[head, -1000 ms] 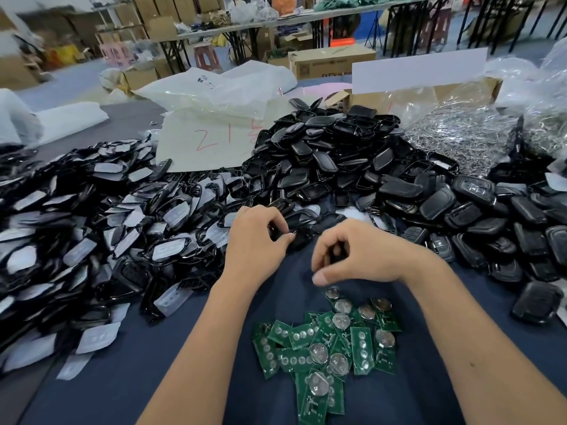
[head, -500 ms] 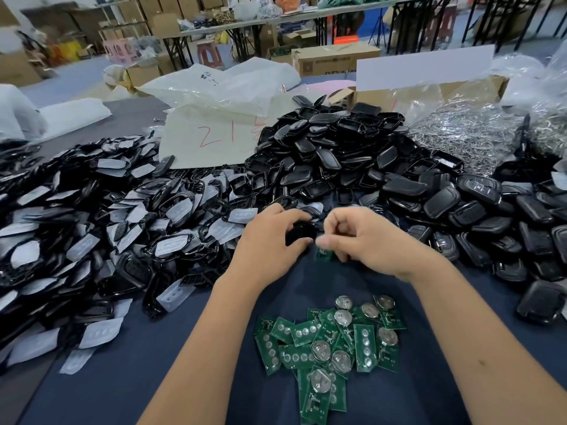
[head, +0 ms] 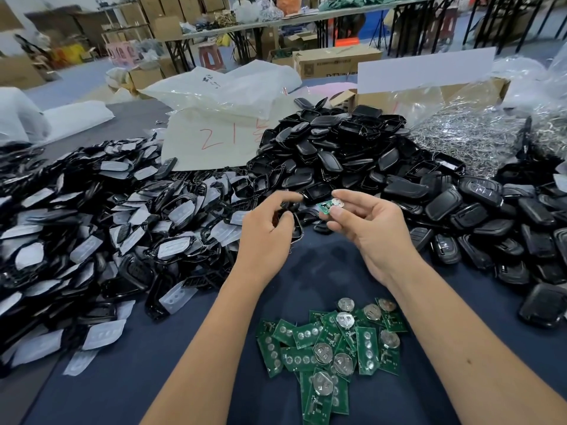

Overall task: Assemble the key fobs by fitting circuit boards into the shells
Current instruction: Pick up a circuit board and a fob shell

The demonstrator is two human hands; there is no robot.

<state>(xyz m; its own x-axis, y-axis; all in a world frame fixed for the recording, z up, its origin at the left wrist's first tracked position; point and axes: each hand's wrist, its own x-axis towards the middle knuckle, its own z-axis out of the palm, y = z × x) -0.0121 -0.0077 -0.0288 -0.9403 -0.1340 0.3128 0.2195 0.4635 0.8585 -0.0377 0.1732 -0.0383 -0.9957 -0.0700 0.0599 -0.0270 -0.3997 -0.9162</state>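
Head camera looking down at the bench: the right hand pinches a small green circuit board with a round silver coin cell on it, thumb and fingertips clamped on its edges, held up in the air just above the near edge of the big shell heap. Right beside the board, the left hand has its fingers curled around a black shell (only the rim peeks out past the palm, so I can't tell which way it faces). Board and shell are close but not touching.

Nearer the camera than the held board, between the two forearms, a loose pile of green boards lies on the dark blue table cloth, many with coin cells facing up.

Behind the held board rises the mound of plain black shells, spilling off to the right of it too. Left of the board sprawls another heap, black frames with pale rubber button pads mixed in. Farther back from the board sits a white sheet with red marker numbers, a clear plastic bag and, back-right, a bag of shiny metal bits.
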